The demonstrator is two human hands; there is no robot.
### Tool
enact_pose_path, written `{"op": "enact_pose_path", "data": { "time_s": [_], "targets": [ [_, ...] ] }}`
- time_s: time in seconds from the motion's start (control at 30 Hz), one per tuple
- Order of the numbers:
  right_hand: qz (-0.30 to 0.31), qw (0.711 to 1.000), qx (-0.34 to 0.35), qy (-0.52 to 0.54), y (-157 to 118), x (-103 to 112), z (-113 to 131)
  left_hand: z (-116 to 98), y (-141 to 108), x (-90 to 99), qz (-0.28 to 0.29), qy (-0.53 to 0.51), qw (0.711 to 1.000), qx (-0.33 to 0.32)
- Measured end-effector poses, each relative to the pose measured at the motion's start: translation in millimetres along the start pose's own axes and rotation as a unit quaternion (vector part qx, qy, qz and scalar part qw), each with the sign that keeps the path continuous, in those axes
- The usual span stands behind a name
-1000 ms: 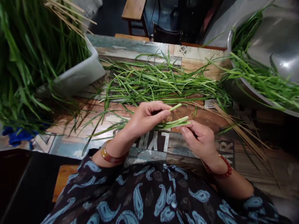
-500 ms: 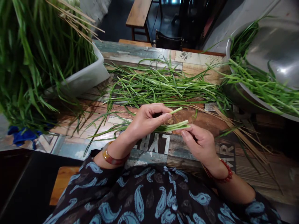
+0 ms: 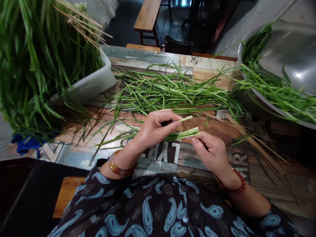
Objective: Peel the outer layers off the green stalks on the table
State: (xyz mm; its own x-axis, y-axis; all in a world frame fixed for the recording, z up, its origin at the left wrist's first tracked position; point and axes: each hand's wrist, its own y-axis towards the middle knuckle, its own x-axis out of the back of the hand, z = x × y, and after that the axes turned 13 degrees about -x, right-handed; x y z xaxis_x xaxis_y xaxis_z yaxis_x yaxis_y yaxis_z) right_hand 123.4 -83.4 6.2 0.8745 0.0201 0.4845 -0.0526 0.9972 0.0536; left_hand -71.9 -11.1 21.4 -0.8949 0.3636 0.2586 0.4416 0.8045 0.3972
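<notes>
Two bare hands are at work above the patchwork-printed wooden table (image 3: 212,62), and we record both as closed. Our left hand (image 3: 156,128), with an amber-brown bangle at the wrist, pinches a single pale green stalk (image 3: 187,118) between thumb and forefinger, its cut end pointing right. Our right hand (image 3: 212,151), with a red bead bracelet, pinches thumb against forefinger at the pale ends of a small bundle of slender green stalks (image 3: 189,132). The bundle runs leftward beneath our left hand; whether the lower fingers there grip it, we cannot tell. Its thin leaf tips spread out over the table to the left. Beyond the hands we note a loose, wide pile of long green stalks (image 3: 168,90), lying mostly crosswise. On the left stands a white plastic box (image 3: 96,79) heaped with long green leaves (image 3: 49,52), with dry tan straw strands (image 3: 85,28) on top; a crumpled blue cloth (image 3: 27,144) lies below the overhanging leaves. On the right, a large shiny steel bowl (image 3: 276,42) holds more greens (image 3: 278,89), some over its rim. Loose tan straws (image 3: 254,143) lie on the table near our right hand.
</notes>
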Motion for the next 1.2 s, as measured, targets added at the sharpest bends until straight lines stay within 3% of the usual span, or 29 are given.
{"op": "enact_pose_path", "data": {
  "time_s": [0.13, 0.27, 0.4, 0.57, 0.7, 0.8, 0.93, 1.03, 1.13, 1.2],
  "targets": [
    [0.005, 1.0, -0.006, 0.005, -1.0, -2.7, -3.1, 0.3, 0.3, 0.9, 0.016, 0.019, 0.999, -0.02],
    [0.005, 1.0, -0.019, 0.016, -1.7, -5.8, -5.9, -0.9, 0.2, -1.4, 0.037, 0.011, 0.999, -0.013],
    [0.024, 0.998, -0.05, 0.041, -2.5, -7.1, -10.6, -0.9, -0.5, -5.6, 0.094, -0.023, 0.995, -0.006],
    [0.042, 0.994, -0.069, 0.079, -2.4, -5.8, -17.1, -2.8, 0.3, -3.7, 0.112, -0.056, 0.992, 0.02],
    [0.034, 0.997, -0.04, 0.06, -0.4, -4.8, -14.8, -6.7, 1.2, -1.6, 0.172, -0.065, 0.98, 0.076],
    [0.009, 1.0, -0.003, 0.011, 1.7, -6.5, -12.3, -5.2, -0.1, -4.8, 0.184, -0.067, 0.976, 0.098],
    [-0.018, 1.0, 0.0, -0.012, 5.5, -12.3, -16.6, 6.5, -5.5, -14.7, 0.156, 0.019, 0.985, 0.068],
    [0.014, 0.999, -0.045, 0.02, 8.3, -15.8, -22.3, 15.1, -7.4, -17.2, 0.145, 0.096, 0.984, 0.042],
    [0.035, 0.995, -0.075, 0.053, 9.5, -16.0, -26.2, 15.9, -3.4, -7.5, 0.206, 0.09, 0.973, 0.045],
    [0.016, 0.995, -0.077, 0.06, 9.5, -14.7, -28.7, 12.6, 1.3, 4.3, 0.259, 0.09, 0.961, 0.044]
  ]
}}
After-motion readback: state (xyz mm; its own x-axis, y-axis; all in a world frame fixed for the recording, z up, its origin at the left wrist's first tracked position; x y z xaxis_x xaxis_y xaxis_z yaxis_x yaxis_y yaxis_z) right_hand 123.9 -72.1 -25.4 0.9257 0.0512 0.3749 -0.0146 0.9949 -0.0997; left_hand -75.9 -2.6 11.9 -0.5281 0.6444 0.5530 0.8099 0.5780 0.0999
